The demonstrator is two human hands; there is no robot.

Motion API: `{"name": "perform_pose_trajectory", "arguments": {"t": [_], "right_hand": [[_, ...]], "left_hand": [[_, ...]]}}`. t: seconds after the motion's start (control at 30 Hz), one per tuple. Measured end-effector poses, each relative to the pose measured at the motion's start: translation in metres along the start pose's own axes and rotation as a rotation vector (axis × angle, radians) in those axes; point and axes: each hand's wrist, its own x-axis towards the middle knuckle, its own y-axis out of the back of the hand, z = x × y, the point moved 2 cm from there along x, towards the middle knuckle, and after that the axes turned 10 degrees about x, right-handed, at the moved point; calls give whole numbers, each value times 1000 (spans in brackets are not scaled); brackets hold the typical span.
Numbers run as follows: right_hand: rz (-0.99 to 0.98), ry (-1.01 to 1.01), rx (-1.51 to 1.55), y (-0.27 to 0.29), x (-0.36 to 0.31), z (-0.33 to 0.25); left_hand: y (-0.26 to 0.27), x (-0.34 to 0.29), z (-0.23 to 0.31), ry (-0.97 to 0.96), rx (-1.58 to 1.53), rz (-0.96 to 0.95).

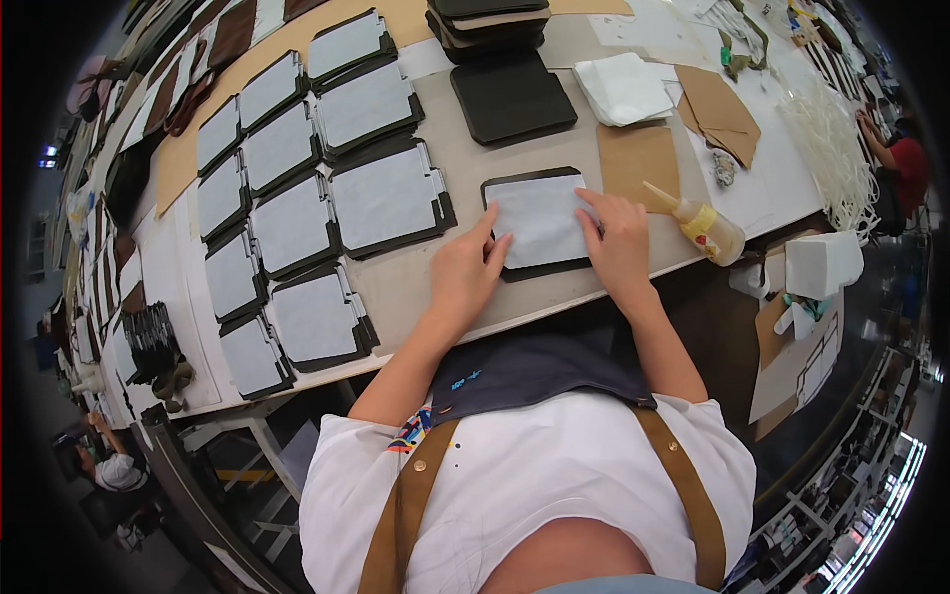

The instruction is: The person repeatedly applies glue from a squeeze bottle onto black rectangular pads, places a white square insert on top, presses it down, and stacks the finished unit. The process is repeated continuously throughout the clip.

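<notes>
The left hand [463, 272] is laid flat, fingers spread, on the near left edge of a grey sheet [539, 220], while the right hand [616, 243] is pressed open-palmed on the sheet's right side; nothing is gripped by either. The sheet is seen lying on a dark leather panel [524, 269], whose border shows around it, and the panel is placed near the front edge of the worktable [416, 287], directly ahead of the person.

To the left, finished panels [297, 178] of the same kind, each topped with a grey sheet, are set out in rows, touching or overlapping one another. A glue bottle [705, 226] with a pointed nozzle is tipped on its side just beside the right hand. Behind it, a tan cardboard piece [638, 158] is laid flat, with a stack of white sheets [621, 87] and folded brown paper [720, 109] further back. A bare dark panel [513, 97] and a pile of dark panels [490, 25] are kept at the far side. A bundle of white cords [826, 148] is spread at the right end.
</notes>
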Motion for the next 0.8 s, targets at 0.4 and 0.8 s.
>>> {"name": "perform_pose_trajectory", "arguments": {"t": [0.4, 0.8], "right_hand": [[-53, -33, -5, -1, 0, 2], [-72, 41, -68, 4, 5, 9]], "left_hand": [[3, -1, 2, -8, 45, 1], [13, 15, 7, -333, 287, 101]]}}
